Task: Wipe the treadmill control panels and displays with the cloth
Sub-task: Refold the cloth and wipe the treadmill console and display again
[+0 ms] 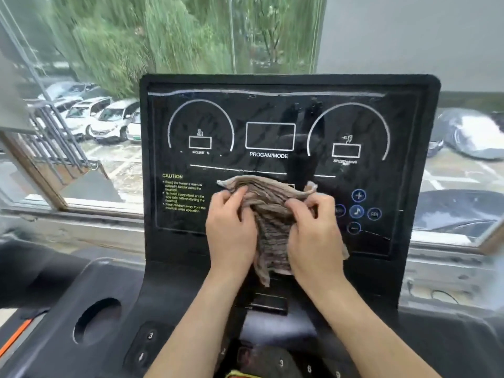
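Note:
A black treadmill display panel (pixel 272 118) stands upright in front of me, with white gauge arcs, a PROGRAM/MODE box and blue round buttons (pixel 357 211) at its lower right. A brownish striped cloth (pixel 270 214) is bunched in front of the panel's lower middle. My left hand (pixel 230 227) grips the cloth's left side with curled fingers. My right hand (pixel 313 230) grips its right side. The cloth's lower end hangs down between my wrists. Whether the cloth touches the panel I cannot tell.
Below the display lies the dark console deck (pixel 122 282) with a round cup holder (pixel 96 320) at left and numbered keys (pixel 150 335) near the bottom. A window sill (pixel 81 214) and glass stand right behind the treadmill, with parked cars outside.

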`<state>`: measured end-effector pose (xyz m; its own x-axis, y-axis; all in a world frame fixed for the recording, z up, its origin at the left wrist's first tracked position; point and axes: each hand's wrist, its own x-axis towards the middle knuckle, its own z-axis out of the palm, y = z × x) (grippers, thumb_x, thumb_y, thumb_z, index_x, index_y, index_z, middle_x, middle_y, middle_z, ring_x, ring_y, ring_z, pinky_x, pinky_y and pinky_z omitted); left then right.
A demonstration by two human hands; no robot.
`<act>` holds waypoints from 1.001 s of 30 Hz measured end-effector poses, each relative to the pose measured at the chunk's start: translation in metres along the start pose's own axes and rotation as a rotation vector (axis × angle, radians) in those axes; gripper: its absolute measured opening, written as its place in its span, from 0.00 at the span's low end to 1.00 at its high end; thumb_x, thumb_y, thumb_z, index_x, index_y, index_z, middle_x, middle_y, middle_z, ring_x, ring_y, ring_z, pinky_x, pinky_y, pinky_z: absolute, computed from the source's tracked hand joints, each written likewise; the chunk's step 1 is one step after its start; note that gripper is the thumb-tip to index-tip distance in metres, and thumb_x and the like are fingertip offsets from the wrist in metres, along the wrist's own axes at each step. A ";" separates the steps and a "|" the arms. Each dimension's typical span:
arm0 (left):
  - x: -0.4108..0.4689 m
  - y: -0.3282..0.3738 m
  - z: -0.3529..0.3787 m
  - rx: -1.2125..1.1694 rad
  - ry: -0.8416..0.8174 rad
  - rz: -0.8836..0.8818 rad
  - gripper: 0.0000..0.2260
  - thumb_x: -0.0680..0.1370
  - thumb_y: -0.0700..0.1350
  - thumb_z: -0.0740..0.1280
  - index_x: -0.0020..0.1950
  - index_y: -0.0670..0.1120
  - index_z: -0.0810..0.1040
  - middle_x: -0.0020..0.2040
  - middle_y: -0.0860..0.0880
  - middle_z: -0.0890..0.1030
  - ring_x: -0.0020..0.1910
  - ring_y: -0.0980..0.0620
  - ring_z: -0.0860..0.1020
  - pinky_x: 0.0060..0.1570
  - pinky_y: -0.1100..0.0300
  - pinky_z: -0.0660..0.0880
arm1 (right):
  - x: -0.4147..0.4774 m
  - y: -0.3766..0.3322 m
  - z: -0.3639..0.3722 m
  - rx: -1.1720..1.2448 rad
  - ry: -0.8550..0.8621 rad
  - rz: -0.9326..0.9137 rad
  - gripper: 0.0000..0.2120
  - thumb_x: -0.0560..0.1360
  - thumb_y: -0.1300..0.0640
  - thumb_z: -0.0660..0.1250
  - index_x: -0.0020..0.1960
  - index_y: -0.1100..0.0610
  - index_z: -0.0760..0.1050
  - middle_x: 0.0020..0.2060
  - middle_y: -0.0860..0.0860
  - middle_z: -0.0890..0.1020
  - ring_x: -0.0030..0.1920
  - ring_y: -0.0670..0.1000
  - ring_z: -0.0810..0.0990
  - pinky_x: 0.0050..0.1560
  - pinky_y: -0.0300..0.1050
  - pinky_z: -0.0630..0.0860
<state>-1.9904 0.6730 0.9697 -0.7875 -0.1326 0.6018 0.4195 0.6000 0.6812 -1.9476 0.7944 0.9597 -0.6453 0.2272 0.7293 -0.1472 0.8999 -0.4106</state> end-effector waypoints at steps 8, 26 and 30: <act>0.040 -0.036 -0.001 0.317 0.027 0.228 0.21 0.78 0.33 0.59 0.71 0.32 0.64 0.66 0.32 0.69 0.64 0.35 0.68 0.68 0.47 0.64 | 0.010 -0.018 0.058 -0.386 -0.241 -0.239 0.37 0.77 0.44 0.58 0.76 0.65 0.54 0.74 0.68 0.53 0.76 0.65 0.45 0.76 0.58 0.44; 0.158 0.160 0.092 0.504 -0.099 0.527 0.19 0.77 0.52 0.52 0.52 0.45 0.79 0.49 0.43 0.81 0.47 0.42 0.77 0.46 0.53 0.68 | 0.196 0.096 -0.069 -0.558 0.038 -0.229 0.35 0.76 0.40 0.54 0.71 0.67 0.64 0.68 0.67 0.69 0.70 0.67 0.64 0.72 0.61 0.55; 0.175 0.219 0.118 0.613 -0.492 0.403 0.28 0.79 0.61 0.45 0.62 0.46 0.76 0.62 0.39 0.77 0.57 0.39 0.75 0.50 0.49 0.69 | 0.204 0.118 -0.089 -0.430 0.129 -0.090 0.28 0.75 0.40 0.56 0.62 0.62 0.72 0.54 0.60 0.76 0.52 0.63 0.76 0.51 0.56 0.72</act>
<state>-2.0893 0.8740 1.1750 -0.7961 0.4502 0.4044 0.5024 0.8642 0.0269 -2.0298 0.9797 1.1087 -0.5419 0.1605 0.8250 0.1433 0.9849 -0.0975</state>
